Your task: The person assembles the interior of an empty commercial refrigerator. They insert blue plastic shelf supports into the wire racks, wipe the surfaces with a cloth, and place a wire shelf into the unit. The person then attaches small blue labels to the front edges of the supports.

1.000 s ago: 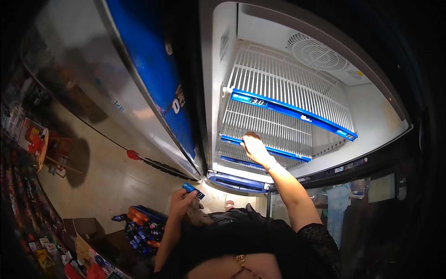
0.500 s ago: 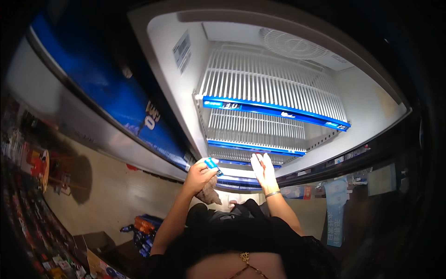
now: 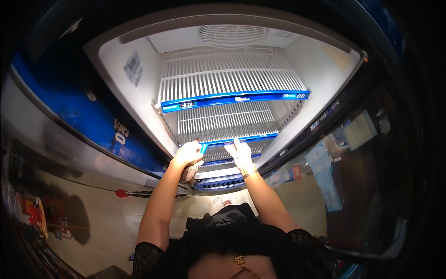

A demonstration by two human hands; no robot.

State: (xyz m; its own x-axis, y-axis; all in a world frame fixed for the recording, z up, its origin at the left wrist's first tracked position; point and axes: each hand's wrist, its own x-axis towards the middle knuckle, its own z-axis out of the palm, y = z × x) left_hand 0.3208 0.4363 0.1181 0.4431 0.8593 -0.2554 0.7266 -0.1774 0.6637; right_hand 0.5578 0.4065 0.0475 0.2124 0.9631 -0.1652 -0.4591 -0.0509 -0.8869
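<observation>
A refrigerated display cabinet stands open in front of me, with white wire shelves and blue front strips. My left hand is closed on a small blue plastic piece and a brown cloth, which hangs below the palm. It is beside the left end of the lower shelf's blue strip. My right hand is at the same strip farther right, its fingers stretched and thumb apart; whether the fingertips touch the strip I cannot tell. Above both hands is the upper wire shelf with its own blue strip.
A round fan grille sits at the cabinet's back top. On the left is a blue panel beside the cabinet frame. The dark glass door stands on the right. A blue vent grille runs along the cabinet's bottom.
Both hands have moved forward and up to the lower shelf's strip, the left still holding the blue piece and cloth. My right palm has turned from upward. The view has shifted rightward.
</observation>
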